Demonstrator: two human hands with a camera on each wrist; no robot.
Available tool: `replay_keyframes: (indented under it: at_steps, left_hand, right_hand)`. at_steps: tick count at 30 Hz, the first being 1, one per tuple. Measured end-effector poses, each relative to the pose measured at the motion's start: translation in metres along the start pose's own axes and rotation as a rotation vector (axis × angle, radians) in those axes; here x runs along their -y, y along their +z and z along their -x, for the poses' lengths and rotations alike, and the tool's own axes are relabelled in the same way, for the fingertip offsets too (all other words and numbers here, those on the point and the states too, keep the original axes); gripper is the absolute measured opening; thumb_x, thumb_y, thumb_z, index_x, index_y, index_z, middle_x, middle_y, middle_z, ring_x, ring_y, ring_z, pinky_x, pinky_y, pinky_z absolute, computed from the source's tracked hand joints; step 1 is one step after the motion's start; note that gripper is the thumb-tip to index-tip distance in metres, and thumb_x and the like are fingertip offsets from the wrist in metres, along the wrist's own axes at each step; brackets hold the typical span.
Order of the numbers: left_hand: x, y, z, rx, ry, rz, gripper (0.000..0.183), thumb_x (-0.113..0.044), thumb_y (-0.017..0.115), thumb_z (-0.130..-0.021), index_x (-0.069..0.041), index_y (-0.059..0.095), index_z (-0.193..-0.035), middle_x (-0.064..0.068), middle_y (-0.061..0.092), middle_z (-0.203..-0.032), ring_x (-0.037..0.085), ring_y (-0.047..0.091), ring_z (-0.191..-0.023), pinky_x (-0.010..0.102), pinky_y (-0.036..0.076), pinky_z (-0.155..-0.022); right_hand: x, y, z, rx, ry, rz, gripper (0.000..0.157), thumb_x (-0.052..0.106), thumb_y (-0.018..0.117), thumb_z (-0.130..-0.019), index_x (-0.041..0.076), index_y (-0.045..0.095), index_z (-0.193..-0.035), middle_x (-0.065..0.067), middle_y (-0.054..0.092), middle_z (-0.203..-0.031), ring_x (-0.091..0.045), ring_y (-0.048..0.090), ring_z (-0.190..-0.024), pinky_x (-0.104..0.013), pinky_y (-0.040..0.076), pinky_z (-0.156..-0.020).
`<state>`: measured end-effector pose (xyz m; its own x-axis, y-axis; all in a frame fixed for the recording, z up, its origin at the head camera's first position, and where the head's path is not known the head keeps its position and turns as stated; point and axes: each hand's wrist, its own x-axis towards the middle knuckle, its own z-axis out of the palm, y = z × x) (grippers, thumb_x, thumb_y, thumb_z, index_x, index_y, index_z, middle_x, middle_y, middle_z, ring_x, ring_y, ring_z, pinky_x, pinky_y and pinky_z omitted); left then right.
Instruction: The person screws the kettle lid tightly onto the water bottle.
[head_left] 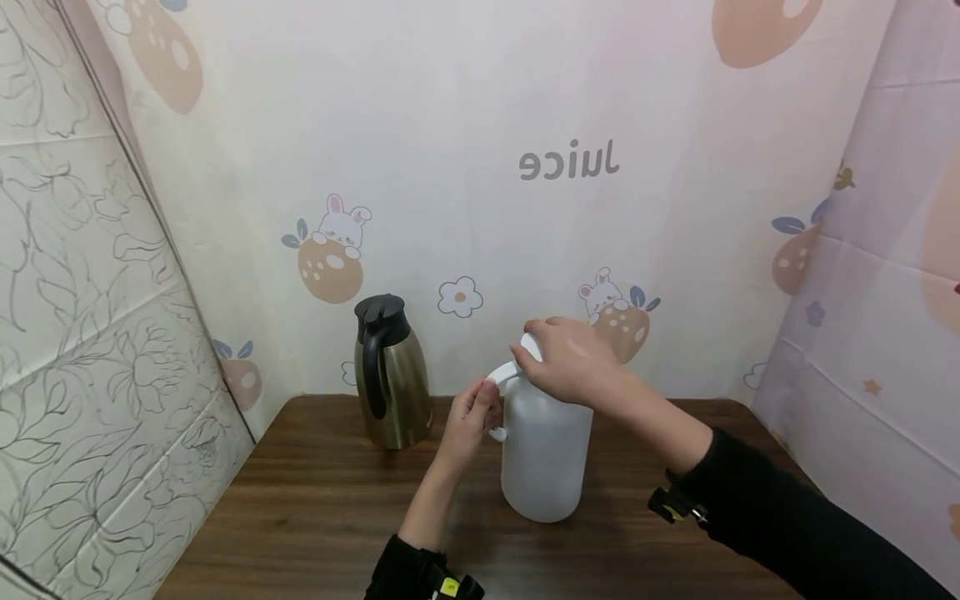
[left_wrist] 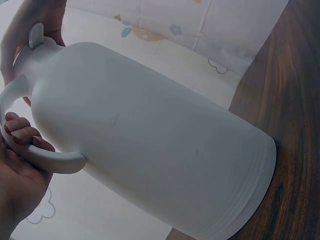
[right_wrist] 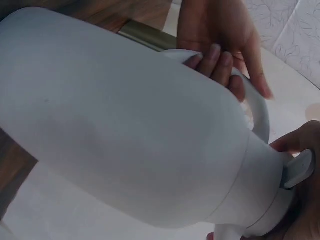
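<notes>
A white thermos jug point(head_left: 546, 458) stands upright at the middle of the table. My left hand point(head_left: 467, 425) grips its curved handle point(left_wrist: 55, 162), fingers hooked through the loop and thumb along the top in the head view. From above, my right hand point(head_left: 573, 358) holds the jug's lid point(head_left: 531, 343), with fingers and thumb on either side of it. A small raised lever point(right_wrist: 300, 169) shows on the lid in the right wrist view, close to the right palm. Much of the lid is hidden under that hand.
A gold metal thermos jug point(head_left: 401, 387) with a black lid and handle stands at the back left, left of the white jug. The dark wooden table point(head_left: 315, 500) meets a printed cloth point(head_left: 465, 208) behind it. More cloth hangs at both sides.
</notes>
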<state>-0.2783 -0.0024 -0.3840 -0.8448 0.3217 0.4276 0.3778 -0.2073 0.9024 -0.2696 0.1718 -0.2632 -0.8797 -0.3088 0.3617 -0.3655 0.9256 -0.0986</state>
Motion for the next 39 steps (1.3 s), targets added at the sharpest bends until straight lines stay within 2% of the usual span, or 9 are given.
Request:
replay_keyframes:
  at_steps: [3, 8, 13, 16, 19, 23, 27, 31, 39]
  left_hand:
    - [0.0, -0.001, 0.0, 0.001, 0.0, 0.0, 0.041, -0.025, 0.033, -0.11, 0.011, 0.043, -0.093, 0.004, 0.039, -0.072, 0.017, 0.039, -0.065, 0.03, 0.036, -0.063]
    - [-0.002, -0.001, 0.001, 0.007, 0.007, -0.011, 0.043, -0.023, 0.032, -0.11, 0.016, 0.041, -0.095, 0.005, 0.039, -0.072, 0.016, 0.04, -0.066, 0.03, 0.037, -0.064]
    - [0.002, -0.001, -0.001, 0.002, 0.008, -0.012, 0.04, -0.023, 0.033, -0.11, 0.01, 0.042, -0.09, 0.004, 0.039, -0.07, 0.015, 0.04, -0.065, 0.031, 0.036, -0.064]
    - [0.011, -0.003, -0.005, -0.008, 0.006, -0.004, 0.039, -0.025, 0.034, -0.11, 0.006, 0.044, -0.088, 0.004, 0.039, -0.07, 0.016, 0.04, -0.064, 0.031, 0.036, -0.063]
    - [0.022, -0.005, -0.008, -0.023, 0.008, 0.007, 0.039, -0.028, 0.034, -0.11, 0.003, 0.045, -0.088, 0.004, 0.039, -0.07, 0.016, 0.04, -0.064, 0.03, 0.036, -0.062]
    - [0.027, -0.005, -0.008, -0.034, 0.032, 0.009, 0.04, -0.032, 0.036, -0.109, 0.001, 0.046, -0.088, 0.003, 0.039, -0.07, 0.016, 0.04, -0.064, 0.028, 0.036, -0.061]
    - [0.028, -0.004, -0.007, -0.035, 0.053, 0.012, 0.042, -0.033, 0.037, -0.109, 0.003, 0.045, -0.089, 0.003, 0.039, -0.07, 0.015, 0.04, -0.064, 0.028, 0.037, -0.061]
    - [0.028, -0.004, -0.007, -0.037, 0.037, 0.015, 0.042, -0.032, 0.037, -0.109, 0.005, 0.045, -0.089, 0.003, 0.039, -0.07, 0.016, 0.04, -0.064, 0.028, 0.037, -0.061]
    - [0.009, -0.003, -0.004, -0.01, 0.01, -0.011, 0.041, -0.025, 0.034, -0.11, 0.011, 0.043, -0.093, 0.006, 0.039, -0.07, 0.018, 0.04, -0.066, 0.031, 0.037, -0.064]
  right_hand:
    - [-0.001, -0.006, -0.002, 0.056, -0.01, -0.01, 0.065, 0.057, 0.045, -0.097, 0.006, 0.059, -0.134, -0.018, 0.065, -0.127, -0.034, 0.063, -0.107, -0.053, 0.056, -0.083]
    - [-0.018, -0.015, -0.007, 0.114, -0.055, -0.14, 0.071, 0.066, 0.043, -0.095, 0.011, 0.059, -0.137, -0.013, 0.065, -0.129, -0.031, 0.061, -0.114, -0.055, 0.053, -0.089]
    - [-0.044, -0.008, -0.014, -0.021, -0.227, -0.227, 0.051, 0.057, 0.055, -0.094, 0.018, 0.067, -0.125, -0.003, 0.069, -0.124, -0.022, 0.059, -0.116, -0.053, 0.051, -0.094]
    - [-0.057, 0.002, -0.018, -0.11, -0.385, -0.296, 0.035, 0.043, 0.063, -0.095, 0.019, 0.07, -0.12, 0.0, 0.07, -0.121, -0.017, 0.06, -0.115, -0.052, 0.051, -0.094]
    - [-0.065, 0.015, -0.021, -0.149, -0.499, -0.397, 0.029, 0.029, 0.065, -0.094, 0.017, 0.071, -0.12, -0.001, 0.07, -0.123, -0.015, 0.059, -0.116, -0.052, 0.052, -0.094]
    - [-0.067, 0.03, -0.023, -0.191, -0.561, -0.521, 0.028, 0.016, 0.063, -0.093, 0.012, 0.073, -0.118, -0.004, 0.07, -0.122, -0.016, 0.059, -0.117, -0.052, 0.052, -0.094]
    - [-0.065, 0.037, -0.023, -0.246, -0.534, -0.548, 0.025, 0.014, 0.062, -0.093, 0.011, 0.075, -0.114, -0.006, 0.073, -0.117, -0.018, 0.061, -0.115, -0.053, 0.053, -0.092]
    - [-0.059, 0.036, -0.019, -0.281, -0.445, -0.486, 0.024, 0.019, 0.059, -0.096, 0.013, 0.075, -0.113, -0.005, 0.073, -0.115, -0.018, 0.063, -0.112, -0.051, 0.055, -0.089]
    - [-0.027, 0.033, -0.008, -0.386, -0.116, -0.28, 0.03, 0.026, 0.052, -0.096, 0.013, 0.077, -0.105, -0.006, 0.076, -0.106, -0.021, 0.068, -0.099, -0.045, 0.059, -0.077]
